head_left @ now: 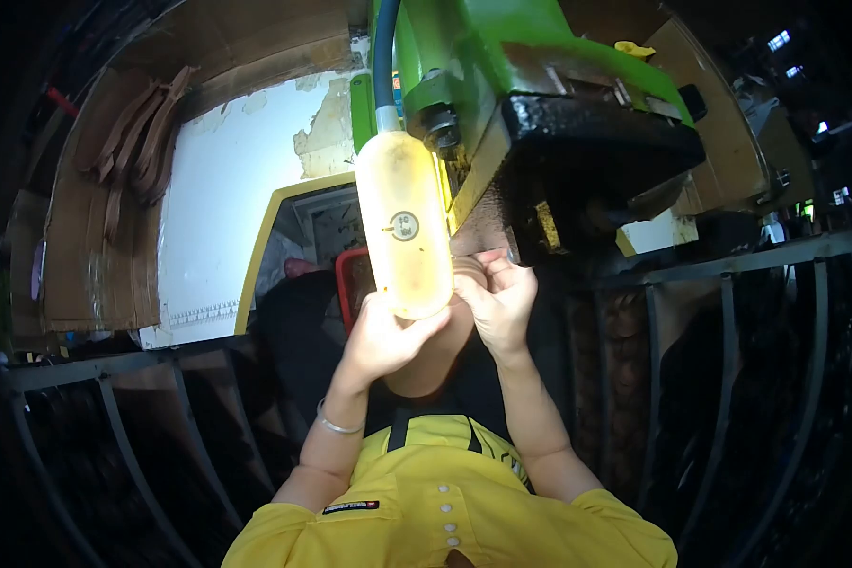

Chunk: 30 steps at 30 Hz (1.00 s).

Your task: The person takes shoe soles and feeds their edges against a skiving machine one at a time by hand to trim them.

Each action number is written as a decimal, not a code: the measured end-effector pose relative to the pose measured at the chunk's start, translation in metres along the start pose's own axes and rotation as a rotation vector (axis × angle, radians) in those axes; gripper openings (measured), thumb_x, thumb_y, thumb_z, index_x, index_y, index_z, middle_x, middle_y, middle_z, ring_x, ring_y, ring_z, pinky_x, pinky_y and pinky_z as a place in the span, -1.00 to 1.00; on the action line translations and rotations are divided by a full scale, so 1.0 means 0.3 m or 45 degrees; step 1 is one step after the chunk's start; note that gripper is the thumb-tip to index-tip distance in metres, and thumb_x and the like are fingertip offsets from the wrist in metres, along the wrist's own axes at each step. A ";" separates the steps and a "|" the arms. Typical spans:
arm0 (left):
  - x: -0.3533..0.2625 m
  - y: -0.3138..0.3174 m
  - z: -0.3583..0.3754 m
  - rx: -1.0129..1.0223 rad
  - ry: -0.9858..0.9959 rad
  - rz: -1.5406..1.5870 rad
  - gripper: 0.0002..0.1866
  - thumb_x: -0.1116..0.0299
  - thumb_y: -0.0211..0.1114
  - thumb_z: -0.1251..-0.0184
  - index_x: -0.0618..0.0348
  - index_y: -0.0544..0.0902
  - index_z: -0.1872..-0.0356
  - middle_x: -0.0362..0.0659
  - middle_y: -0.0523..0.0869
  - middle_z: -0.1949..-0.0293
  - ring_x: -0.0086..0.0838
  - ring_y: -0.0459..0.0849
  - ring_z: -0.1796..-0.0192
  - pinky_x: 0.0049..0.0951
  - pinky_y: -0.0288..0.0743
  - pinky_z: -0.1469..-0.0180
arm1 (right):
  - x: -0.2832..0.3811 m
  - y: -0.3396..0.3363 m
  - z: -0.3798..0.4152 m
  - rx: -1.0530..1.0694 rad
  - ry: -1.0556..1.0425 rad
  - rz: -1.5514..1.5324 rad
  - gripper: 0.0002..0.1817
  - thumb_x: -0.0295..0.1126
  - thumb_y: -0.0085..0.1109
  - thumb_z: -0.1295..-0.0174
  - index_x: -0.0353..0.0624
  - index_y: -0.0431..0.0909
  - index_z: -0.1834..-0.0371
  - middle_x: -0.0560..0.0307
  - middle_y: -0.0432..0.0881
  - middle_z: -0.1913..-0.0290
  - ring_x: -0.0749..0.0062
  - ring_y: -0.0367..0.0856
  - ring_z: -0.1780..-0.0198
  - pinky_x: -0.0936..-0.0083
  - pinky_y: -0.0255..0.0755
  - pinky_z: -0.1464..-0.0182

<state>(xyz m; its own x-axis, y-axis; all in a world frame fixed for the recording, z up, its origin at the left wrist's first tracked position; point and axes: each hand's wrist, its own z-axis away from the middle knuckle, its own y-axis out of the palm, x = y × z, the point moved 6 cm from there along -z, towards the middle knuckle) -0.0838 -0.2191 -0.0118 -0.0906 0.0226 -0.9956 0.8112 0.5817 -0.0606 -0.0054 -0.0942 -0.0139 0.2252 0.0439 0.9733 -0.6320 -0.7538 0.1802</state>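
A long tan piece (429, 367) with a rounded near end, shaped somewhat like a shoe sole, lies between my hands below the green machine (596, 57). My left hand (385, 343) grips its left side, thumb across the top and fingers partly hidden. At its far right edge, close under the machine's dark head (587, 142), my right hand (502, 308) pinches it between thumb and bent fingers. The glowing lamp (405, 189) hangs over the far end and covers part of the piece and of my left fingers.
A cardboard box (99, 275) at the left holds several upright brown pieces (142, 142) beside a worn white surface (213, 204). Below the yellow-edged opening (260, 237) shows a red bin (344, 284). Metal racks (729, 331) flank me on both sides.
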 end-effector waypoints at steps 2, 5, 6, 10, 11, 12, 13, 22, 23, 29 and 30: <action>-0.004 0.045 -0.045 -0.128 -0.036 0.016 -0.73 0.37 0.35 -0.25 0.30 0.63 0.10 -0.17 0.71 0.27 -0.62 0.60 0.23 -0.57 0.49 0.11 | -0.032 -0.044 0.059 -0.129 -0.038 0.000 -0.43 -0.54 0.43 -0.02 -0.32 0.36 -0.09 0.03 0.59 0.03 0.41 0.59 0.03 0.49 0.49 -0.05; -0.030 0.074 -0.060 -0.327 0.190 -0.027 -0.80 0.40 0.35 -0.23 0.30 0.67 0.20 -0.19 0.71 0.39 -0.68 0.57 0.35 -0.63 0.47 0.25 | -0.086 -0.080 0.226 -0.085 0.126 0.087 -0.28 -0.36 0.45 -0.04 -0.32 0.25 -0.21 0.02 0.50 -0.09 0.39 0.50 -0.11 0.45 0.37 -0.18; -0.043 0.070 -0.055 -0.280 0.083 -0.135 -0.80 0.46 0.33 -0.23 0.32 0.66 0.15 -0.20 0.71 0.34 -0.71 0.55 0.37 -0.65 0.44 0.30 | -0.152 -0.091 0.308 0.026 0.300 0.094 -0.34 -0.37 0.46 -0.03 -0.34 0.35 -0.17 0.04 0.56 -0.04 0.38 0.52 -0.09 0.45 0.38 -0.17; 0.028 0.075 -0.033 -0.342 0.153 -0.036 -0.81 0.58 0.29 -0.24 0.36 0.65 0.13 -0.36 0.65 0.45 -0.81 0.45 0.47 -0.73 0.31 0.44 | -0.234 -0.209 0.518 0.015 0.672 -0.001 -0.55 -0.44 0.41 -0.04 -0.37 0.49 0.02 0.07 0.65 0.12 0.41 0.61 0.07 0.48 0.47 -0.04; 0.030 0.074 -0.024 -0.338 0.143 -0.040 -0.81 0.58 0.29 -0.24 0.36 0.65 0.13 -0.36 0.65 0.45 -0.81 0.45 0.47 -0.73 0.31 0.44 | -0.241 -0.262 0.542 -0.175 0.719 -0.249 -0.59 -0.47 0.40 -0.03 -0.37 0.50 0.06 0.08 0.65 0.14 0.44 0.62 0.11 0.51 0.49 -0.01; 0.039 0.070 -0.018 -0.353 0.089 -0.012 -0.82 0.59 0.29 -0.24 0.35 0.65 0.13 -0.39 0.62 0.48 -0.84 0.40 0.50 -0.76 0.24 0.48 | -0.206 -0.311 0.534 -0.228 0.649 -0.209 -0.63 -0.51 0.38 -0.01 -0.35 0.50 0.11 0.08 0.65 0.16 0.49 0.62 0.14 0.54 0.49 0.03; 0.048 0.066 -0.015 -0.365 0.040 0.018 -0.82 0.59 0.29 -0.24 0.34 0.65 0.14 -0.42 0.59 0.52 -0.87 0.36 0.53 -0.78 0.17 0.51 | -0.162 -0.359 0.516 -0.283 0.575 -0.167 -0.67 -0.55 0.36 0.00 -0.34 0.50 0.15 0.08 0.65 0.19 0.53 0.61 0.17 0.58 0.49 0.06; 0.061 0.044 -0.002 -0.341 0.039 0.246 -0.70 0.62 0.27 -0.23 0.35 0.59 -0.01 -0.29 0.64 0.29 -0.79 0.47 0.39 -0.77 0.32 0.35 | 0.097 -0.530 0.198 -0.530 0.106 -0.026 -0.71 -0.57 0.25 -0.10 -0.31 0.44 0.11 0.10 0.61 0.19 0.55 0.57 0.16 0.61 0.44 0.06; 0.052 0.033 0.003 -0.328 -0.018 0.337 -0.69 0.62 0.26 -0.23 0.36 0.58 -0.02 -0.26 0.65 0.22 -0.77 0.51 0.32 -0.76 0.37 0.28 | 0.118 -0.515 0.155 -0.513 0.053 -0.018 -0.71 -0.57 0.25 -0.12 -0.33 0.44 0.10 0.09 0.61 0.19 0.54 0.57 0.17 0.60 0.45 0.04; -0.024 -0.145 0.043 -0.311 0.068 0.539 -0.65 0.62 0.27 -0.20 0.48 0.51 -0.03 -0.01 0.68 0.07 -0.45 0.67 0.06 -0.51 0.54 -0.01 | 0.115 -0.296 -0.015 -0.311 -0.075 -0.027 -0.71 -0.53 0.30 -0.13 -0.31 0.47 0.10 0.12 0.62 0.19 0.57 0.57 0.17 0.61 0.43 0.04; -0.008 -0.188 0.057 -0.305 0.085 0.433 -0.65 0.62 0.27 -0.20 0.48 0.51 -0.03 0.00 0.68 0.06 -0.45 0.67 0.06 -0.50 0.54 -0.02 | 0.103 -0.254 -0.015 -0.267 -0.102 -0.004 -0.72 -0.54 0.30 -0.13 -0.30 0.48 0.11 0.14 0.62 0.19 0.60 0.56 0.17 0.63 0.42 0.05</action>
<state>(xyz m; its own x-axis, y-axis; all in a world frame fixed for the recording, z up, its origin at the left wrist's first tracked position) -0.1194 -0.2659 -0.0071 0.1154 0.2938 -0.9489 0.6450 0.7044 0.2965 0.0465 -0.0324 0.0031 0.2803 -0.0122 0.9598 -0.7696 -0.6004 0.2171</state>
